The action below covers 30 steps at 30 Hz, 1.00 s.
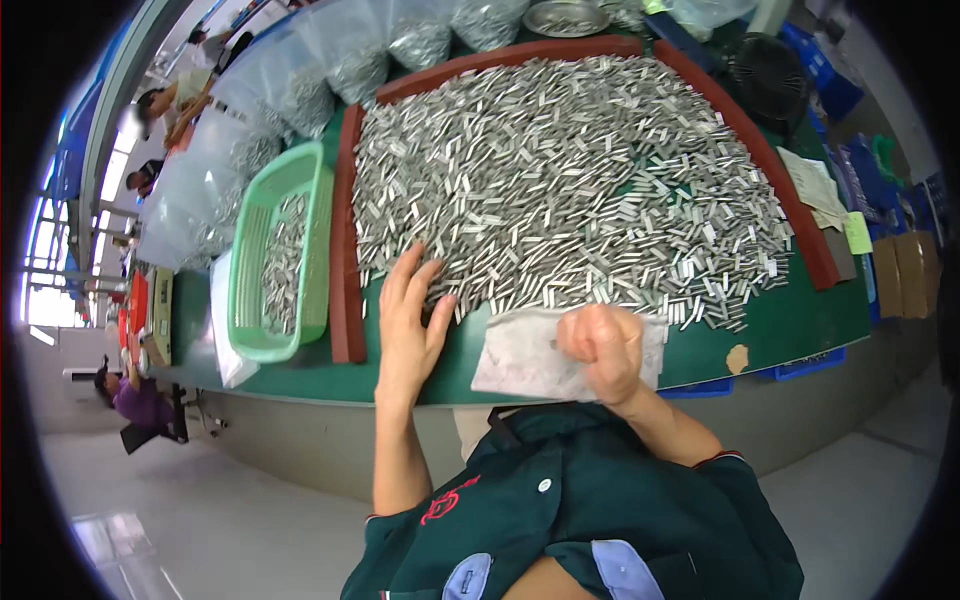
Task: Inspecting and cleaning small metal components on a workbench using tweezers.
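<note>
A wide layer of small silver metal pieces (540, 170), short and bar-like, covers the green table (700, 355) in front of me. My left hand (408, 315) rests at the near left edge of the layer, fingers apart, the fingertips touching the pieces. Over a greyish-white cloth (520, 350) at the table's front edge, my right hand (605, 345) is closed in a fist. Whatever it may hold is hidden by the fingers.
Dark red bars (348, 240) border the layer at left, back and right. Left of them stands a green plastic basket (240, 270) with more pieces. Clear bags (355, 65) of parts line the back, beside a metal bowl (565, 18). A black fan-like object (768, 80) sits at far right.
</note>
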Available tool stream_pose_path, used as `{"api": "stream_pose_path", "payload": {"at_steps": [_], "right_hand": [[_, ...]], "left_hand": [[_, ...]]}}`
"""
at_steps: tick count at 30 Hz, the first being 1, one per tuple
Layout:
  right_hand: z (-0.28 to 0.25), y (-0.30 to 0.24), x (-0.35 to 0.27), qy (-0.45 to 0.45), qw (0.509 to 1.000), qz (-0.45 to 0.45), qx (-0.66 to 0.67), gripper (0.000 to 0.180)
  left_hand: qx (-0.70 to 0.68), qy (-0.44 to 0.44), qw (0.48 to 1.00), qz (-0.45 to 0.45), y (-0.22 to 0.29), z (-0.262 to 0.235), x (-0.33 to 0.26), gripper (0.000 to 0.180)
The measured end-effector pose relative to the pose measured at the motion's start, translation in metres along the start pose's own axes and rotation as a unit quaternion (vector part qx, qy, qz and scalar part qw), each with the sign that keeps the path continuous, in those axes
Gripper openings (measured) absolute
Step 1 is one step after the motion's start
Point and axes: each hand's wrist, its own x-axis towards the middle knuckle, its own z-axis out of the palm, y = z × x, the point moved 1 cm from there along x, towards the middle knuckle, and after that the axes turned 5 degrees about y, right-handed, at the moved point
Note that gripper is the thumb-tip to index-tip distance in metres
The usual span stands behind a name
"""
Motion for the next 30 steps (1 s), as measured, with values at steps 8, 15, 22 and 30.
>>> {"api": "stream_pose_path", "payload": {"at_steps": [8,15,22,30], "right_hand": [[0.001,0.001,0.007,-0.004,0.997,-0.004,0.075,0.039],[0.003,0.0,0.007,-0.015,0.998,0.023,0.055,0.041],[0.001,0.001,0.008,-0.008,0.997,0.018,0.069,0.042],[0.0,0.0,0.007,-0.011,0.997,0.018,0.067,0.04]], "left_hand": [[0.068,0.151,0.982,-0.093,-0.004,-0.027,-0.041,0.02],[0.145,0.15,0.971,-0.115,-0.014,-0.039,-0.04,0.016],[0.413,0.029,0.91,-0.03,-0.017,-0.043,-0.011,0.009],[0.444,-0.065,0.893,0.024,-0.032,-0.043,-0.009,0.009]]}}
